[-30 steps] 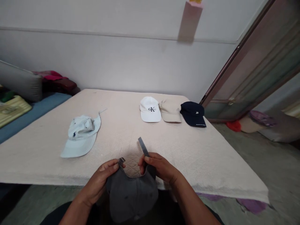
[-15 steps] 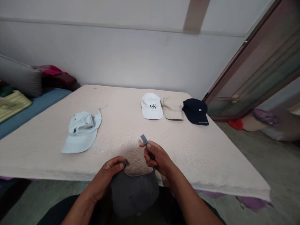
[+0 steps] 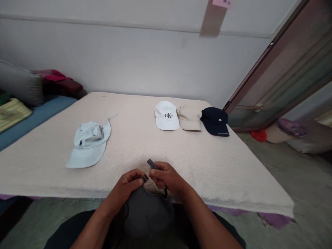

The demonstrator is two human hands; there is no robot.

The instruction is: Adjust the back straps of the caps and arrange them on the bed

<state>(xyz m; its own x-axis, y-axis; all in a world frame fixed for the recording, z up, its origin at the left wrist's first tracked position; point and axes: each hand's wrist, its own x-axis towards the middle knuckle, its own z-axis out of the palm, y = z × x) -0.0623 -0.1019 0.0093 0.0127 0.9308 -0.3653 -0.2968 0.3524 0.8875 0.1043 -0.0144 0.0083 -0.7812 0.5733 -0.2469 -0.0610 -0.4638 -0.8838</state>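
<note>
A dark grey cap [image 3: 149, 212] is held above my lap, its rear opening facing the table. My left hand [image 3: 127, 185] pinches the metal buckle [image 3: 145, 178] at one side of that opening. Between the thumb and fingers of my right hand [image 3: 167, 178] is the cap's grey strap [image 3: 152, 164], its free end sticking out up and to the left. Strap end and buckle are close together but apart. The cap's brim is hidden in the dark below.
On the cream-covered table [image 3: 129, 138], a pale blue cap [image 3: 89, 143] with a loose strap lies at left. A white cap [image 3: 166, 117], a beige cap [image 3: 189, 118] and a navy cap [image 3: 215, 121] form a row at the back right. Behind stands a white wall [image 3: 124, 58].
My right hand has moved left and slightly down with the strap, closer to the buckle. My left hand has shifted a little right, so the gap between the hands is smaller.
</note>
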